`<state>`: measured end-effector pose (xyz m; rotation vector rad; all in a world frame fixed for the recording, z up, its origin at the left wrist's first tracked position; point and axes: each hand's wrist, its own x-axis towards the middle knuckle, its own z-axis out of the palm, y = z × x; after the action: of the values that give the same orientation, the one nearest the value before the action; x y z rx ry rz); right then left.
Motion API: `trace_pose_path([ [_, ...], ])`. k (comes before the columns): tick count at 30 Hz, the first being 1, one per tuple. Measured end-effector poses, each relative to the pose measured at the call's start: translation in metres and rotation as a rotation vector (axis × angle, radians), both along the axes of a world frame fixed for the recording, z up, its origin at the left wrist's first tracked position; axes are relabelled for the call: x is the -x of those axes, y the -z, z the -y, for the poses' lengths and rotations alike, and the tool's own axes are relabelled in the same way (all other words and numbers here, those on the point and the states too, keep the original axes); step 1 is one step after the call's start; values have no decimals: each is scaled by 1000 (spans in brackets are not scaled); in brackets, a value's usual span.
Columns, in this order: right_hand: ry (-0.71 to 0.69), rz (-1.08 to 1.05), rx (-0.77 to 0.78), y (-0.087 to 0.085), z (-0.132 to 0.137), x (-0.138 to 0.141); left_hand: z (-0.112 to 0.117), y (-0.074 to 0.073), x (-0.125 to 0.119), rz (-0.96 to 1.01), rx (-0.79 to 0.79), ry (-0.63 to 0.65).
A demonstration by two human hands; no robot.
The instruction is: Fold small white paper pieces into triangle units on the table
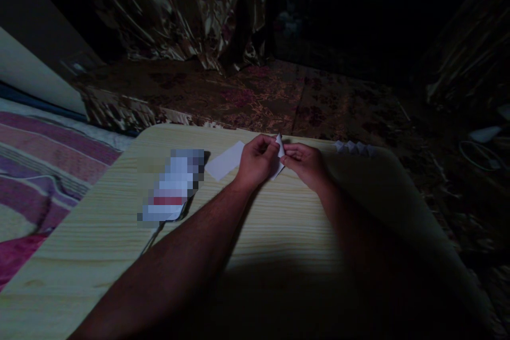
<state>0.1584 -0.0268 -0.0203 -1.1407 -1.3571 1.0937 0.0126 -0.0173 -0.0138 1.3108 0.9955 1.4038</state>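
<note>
Left hand (255, 162) pinching, right hand (306, 163) pinching too, and between them a folded white paper (280, 144), held at the far side of the pale wooden table (287, 228)! Just left of the hands lies a flat white strip (225, 162); further left, a pixelated phone-like device (175, 183) with a cable (148, 241) running near. Over on the far right, small folded pieces (354, 149) sit in a row. Striped bedding (48, 143) fills the left, patterned curtains (223, 5) the far side.
</note>
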Motion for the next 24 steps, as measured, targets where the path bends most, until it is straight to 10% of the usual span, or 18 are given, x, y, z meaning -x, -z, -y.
trace_pose_path([
  [24, -76, -119, 55, -4, 0, -10, 2, -3, -1, -20, 81, -87],
])
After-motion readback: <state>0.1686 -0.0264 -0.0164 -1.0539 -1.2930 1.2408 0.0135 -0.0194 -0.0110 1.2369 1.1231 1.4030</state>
